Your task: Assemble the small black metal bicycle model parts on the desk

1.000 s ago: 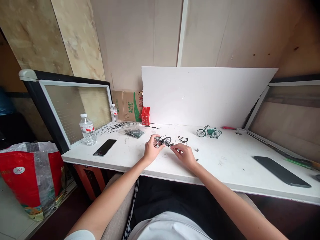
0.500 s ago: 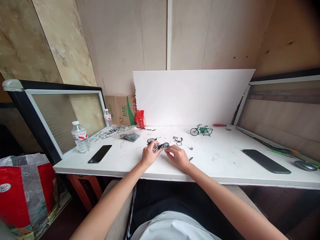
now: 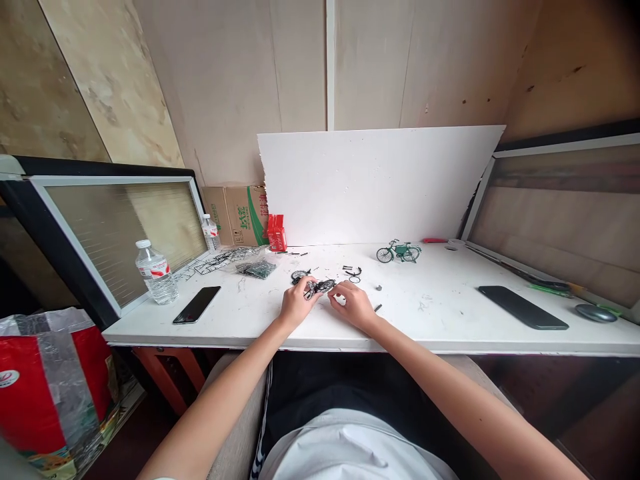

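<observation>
One model-bicycle assembly [image 3: 327, 286] fills our pinching left hand [image 3: 296, 306]; at three o'clock, our right hand [image 3: 355, 306] half-curls (hold unclear).

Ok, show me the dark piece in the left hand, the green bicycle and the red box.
Dark piece [image 3: 326, 286]: head view, exposed right part.
Green bicycle [image 3: 401, 250]: head view, middle panel.
Red box [image 3: 276, 233]: head view, front side.

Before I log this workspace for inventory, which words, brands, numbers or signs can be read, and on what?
"北大荒", on the cardboard carton; its red characters, small marks: too blurred.
Near plastic bottle, far plastic bottle: too small.
Red box: too small.
Red bag: too blurred.
</observation>
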`<action>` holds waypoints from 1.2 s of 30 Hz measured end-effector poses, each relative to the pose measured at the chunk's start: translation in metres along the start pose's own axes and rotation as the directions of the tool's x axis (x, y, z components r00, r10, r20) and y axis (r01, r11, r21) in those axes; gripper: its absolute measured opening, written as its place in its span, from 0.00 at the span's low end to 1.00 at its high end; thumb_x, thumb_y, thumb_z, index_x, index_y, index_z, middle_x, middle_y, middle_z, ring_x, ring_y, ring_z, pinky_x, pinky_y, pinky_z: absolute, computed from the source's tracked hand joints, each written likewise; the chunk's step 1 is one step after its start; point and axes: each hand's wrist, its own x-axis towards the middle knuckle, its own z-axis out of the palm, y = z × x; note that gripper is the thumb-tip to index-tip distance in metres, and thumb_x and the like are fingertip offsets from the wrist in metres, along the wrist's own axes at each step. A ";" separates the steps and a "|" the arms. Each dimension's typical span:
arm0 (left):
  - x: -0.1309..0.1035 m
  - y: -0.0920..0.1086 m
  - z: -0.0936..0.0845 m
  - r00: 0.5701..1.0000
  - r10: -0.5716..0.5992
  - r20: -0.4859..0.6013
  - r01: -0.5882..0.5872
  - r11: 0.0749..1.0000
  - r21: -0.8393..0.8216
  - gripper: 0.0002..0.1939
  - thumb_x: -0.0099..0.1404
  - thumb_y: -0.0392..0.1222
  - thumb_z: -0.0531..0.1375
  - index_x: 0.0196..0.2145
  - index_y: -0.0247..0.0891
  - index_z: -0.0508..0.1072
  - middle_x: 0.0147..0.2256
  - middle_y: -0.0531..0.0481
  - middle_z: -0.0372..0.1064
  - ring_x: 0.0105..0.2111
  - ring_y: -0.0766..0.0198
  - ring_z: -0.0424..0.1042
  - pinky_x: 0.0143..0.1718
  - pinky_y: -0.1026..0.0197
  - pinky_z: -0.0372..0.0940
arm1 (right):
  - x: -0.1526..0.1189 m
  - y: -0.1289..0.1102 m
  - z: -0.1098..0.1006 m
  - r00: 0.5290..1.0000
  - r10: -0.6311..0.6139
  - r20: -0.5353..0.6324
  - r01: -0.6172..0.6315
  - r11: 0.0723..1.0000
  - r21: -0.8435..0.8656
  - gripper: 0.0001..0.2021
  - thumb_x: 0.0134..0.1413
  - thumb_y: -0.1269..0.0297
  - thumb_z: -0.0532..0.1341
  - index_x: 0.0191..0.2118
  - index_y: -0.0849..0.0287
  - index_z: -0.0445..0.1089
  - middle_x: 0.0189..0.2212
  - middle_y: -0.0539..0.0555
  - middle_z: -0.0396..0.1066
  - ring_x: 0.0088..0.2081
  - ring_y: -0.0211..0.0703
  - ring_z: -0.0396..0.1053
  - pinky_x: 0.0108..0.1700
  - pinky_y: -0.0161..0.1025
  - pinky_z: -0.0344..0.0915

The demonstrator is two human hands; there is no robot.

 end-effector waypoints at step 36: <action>-0.001 0.005 0.000 0.999 0.006 0.048 -0.008 0.999 0.049 0.19 0.64 0.41 0.71 0.50 0.46 0.73 0.38 0.53 0.79 0.32 0.62 0.78 0.36 0.62 0.69 | 0.000 0.000 0.000 0.999 0.035 0.017 -0.035 0.999 0.006 0.07 0.65 0.70 0.61 0.42 0.52 0.76 0.38 0.54 0.80 0.42 0.49 0.75 0.41 0.42 0.70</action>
